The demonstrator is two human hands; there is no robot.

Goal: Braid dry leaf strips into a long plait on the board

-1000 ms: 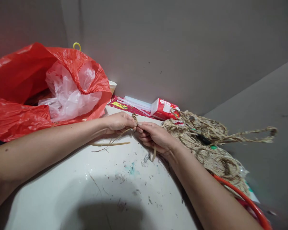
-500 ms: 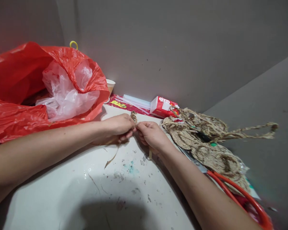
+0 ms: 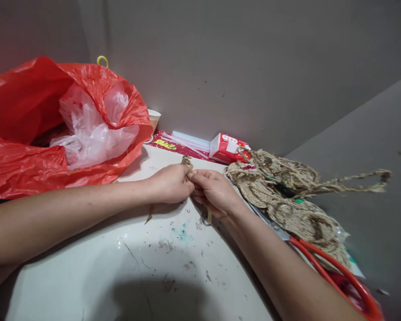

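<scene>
Above the white table (image 3: 120, 267), my left hand (image 3: 172, 183) and my right hand (image 3: 214, 189) meet at their fingertips. Between them they pinch a small piece of twisted straw cord (image 3: 187, 161), whose knotted brown end sticks up behind the fingers. My left hand is closed, its back to the camera. Thumb and fingers of my right hand are pressed together on the cord. A thin flat strand (image 3: 149, 214) hangs below my left hand, and a pale strip (image 3: 209, 216) shows beneath my right hand.
A red plastic bag (image 3: 16, 98) holding clear plastic (image 3: 96, 138) lies left. Behind are a paper cup (image 3: 154, 117), pale sticks (image 3: 190, 141) and a red-white packet (image 3: 225, 149). Braided cord coils (image 3: 297, 214) and red-handled scissors (image 3: 330, 263) lie right.
My left hand has turned over and moved slightly right, its fist now against the right fingertips. The strand below it hangs shorter in view. My right hand has barely moved.
</scene>
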